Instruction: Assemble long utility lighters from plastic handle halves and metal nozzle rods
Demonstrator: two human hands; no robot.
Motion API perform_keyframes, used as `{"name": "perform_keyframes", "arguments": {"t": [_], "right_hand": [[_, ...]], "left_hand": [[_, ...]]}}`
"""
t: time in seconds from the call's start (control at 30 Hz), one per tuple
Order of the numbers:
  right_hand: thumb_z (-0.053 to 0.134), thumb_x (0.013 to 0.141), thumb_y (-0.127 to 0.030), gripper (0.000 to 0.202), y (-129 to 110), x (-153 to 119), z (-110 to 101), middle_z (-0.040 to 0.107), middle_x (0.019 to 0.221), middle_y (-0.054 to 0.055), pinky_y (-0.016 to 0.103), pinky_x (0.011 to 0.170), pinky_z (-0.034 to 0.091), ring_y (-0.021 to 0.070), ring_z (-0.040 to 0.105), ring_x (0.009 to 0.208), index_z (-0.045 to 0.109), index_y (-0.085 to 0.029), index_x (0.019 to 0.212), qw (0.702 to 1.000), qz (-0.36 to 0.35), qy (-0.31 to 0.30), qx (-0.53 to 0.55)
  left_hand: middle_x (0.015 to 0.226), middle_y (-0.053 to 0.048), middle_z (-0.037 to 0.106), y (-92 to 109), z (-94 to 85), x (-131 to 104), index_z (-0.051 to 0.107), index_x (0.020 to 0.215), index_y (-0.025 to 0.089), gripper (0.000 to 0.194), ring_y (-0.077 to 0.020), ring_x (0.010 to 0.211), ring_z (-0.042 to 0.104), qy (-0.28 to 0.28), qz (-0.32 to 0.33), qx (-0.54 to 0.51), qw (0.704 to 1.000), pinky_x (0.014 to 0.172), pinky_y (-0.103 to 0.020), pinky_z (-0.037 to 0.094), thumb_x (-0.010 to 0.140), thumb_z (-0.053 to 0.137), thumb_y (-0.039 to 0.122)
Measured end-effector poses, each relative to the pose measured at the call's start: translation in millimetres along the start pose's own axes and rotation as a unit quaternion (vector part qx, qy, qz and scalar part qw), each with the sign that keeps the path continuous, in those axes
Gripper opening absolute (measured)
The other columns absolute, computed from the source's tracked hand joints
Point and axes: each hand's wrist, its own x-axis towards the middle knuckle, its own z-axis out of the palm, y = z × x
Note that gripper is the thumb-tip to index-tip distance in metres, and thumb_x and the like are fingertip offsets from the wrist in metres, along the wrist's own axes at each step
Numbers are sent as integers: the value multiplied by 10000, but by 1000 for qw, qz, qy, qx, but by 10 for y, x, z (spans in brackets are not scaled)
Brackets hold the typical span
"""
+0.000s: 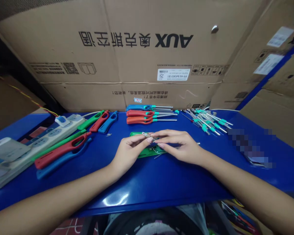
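Note:
My left hand [129,149] pinches a small translucent lighter part [146,134] with a pale tip between thumb and fingers. From the other side, the fingertips of my right hand [182,144] close on the same part, and they hide much of it. Just below both hands, a green lighter casing half [143,153] lies on the table with thin wires [158,150] in it. Another green casing piece [134,133] shows behind my left fingers. The end of a metal rod [198,143] sticks out past my right hand.
Assembled lighters [139,113] in blue, red and orange lie at the back. Metal nozzle tubes with teal collars [205,120] are heaped at back right. Coloured casings [61,151] lie at left beside a white power strip [54,133]. A cardboard wall [137,68] borders the blue table [127,189].

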Motion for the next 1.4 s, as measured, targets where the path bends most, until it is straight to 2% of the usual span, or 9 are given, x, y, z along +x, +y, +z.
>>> {"name": "perform_keyframes", "arguments": {"t": [0.17,0.33,0.4,0.57,0.67,0.8,0.9,1.1,1.4], "right_hand": [[635,913,-219,201,81,-24,-112,706,1079,79,385,934,549,193,662,1026,729,-235,1091,996,-17,-36,-79],[675,894,-283,187,106,-92,-123,588,1168,66,312,837,540,165,634,955,703,-238,1073,964,33,-223,-138],[638,919,-259,114,102,-106,-103,573,1184,58,298,804,528,148,629,901,709,-233,1004,955,43,-250,-156],[614,935,-214,80,146,-85,-52,622,1064,52,249,716,496,112,589,784,688,-187,928,975,74,-197,-66],[646,914,-243,78,224,-81,-29,633,809,3,210,582,439,79,505,607,674,-171,909,979,138,-152,11],[680,882,-365,210,304,-98,-15,585,639,-40,182,476,409,63,495,505,645,-158,890,947,272,-113,132],[716,836,-448,312,327,-103,-14,594,635,-36,184,419,424,72,525,477,651,-152,908,927,314,-94,181],[732,805,-512,405,371,-93,-19,635,655,-9,194,367,382,59,479,432,714,-130,940,928,313,-69,189],[752,807,-420,290,379,-64,-31,583,604,-44,202,441,313,46,416,487,718,-135,846,930,282,-42,231]], "left_hand": [[963,-78,786,-46,-28,49,774,895,150,339,-235,917,725,57,-25,-28,998,932,-369,555,722,837,435],[852,-66,763,-27,-48,95,679,861,141,314,-196,847,731,8,-93,-159,983,878,-348,571,758,802,410],[790,-45,740,-23,-58,101,655,868,142,316,-163,763,714,-1,-109,-170,979,796,-303,578,769,792,410],[718,9,654,-41,-65,107,641,898,148,372,-109,662,632,-31,-121,-100,987,657,-229,542,773,787,467],[704,11,632,-38,-58,117,680,922,143,386,-102,635,592,-58,-114,-33,991,643,-227,521,782,767,493],[673,14,603,-32,-65,138,691,803,142,368,-95,589,548,-86,-87,30,992,600,-222,485,792,741,507],[719,0,632,-46,-80,150,705,843,140,360,-99,587,552,-97,-84,52,990,575,-225,479,778,753,491],[807,-35,679,-120,-106,148,722,938,127,380,-133,709,601,-113,-74,56,989,623,-241,532,748,792,449],[829,-56,712,-150,-105,125,746,962,119,342,-132,700,610,-107,-52,78,990,633,-248,543,776,777,404]]}}
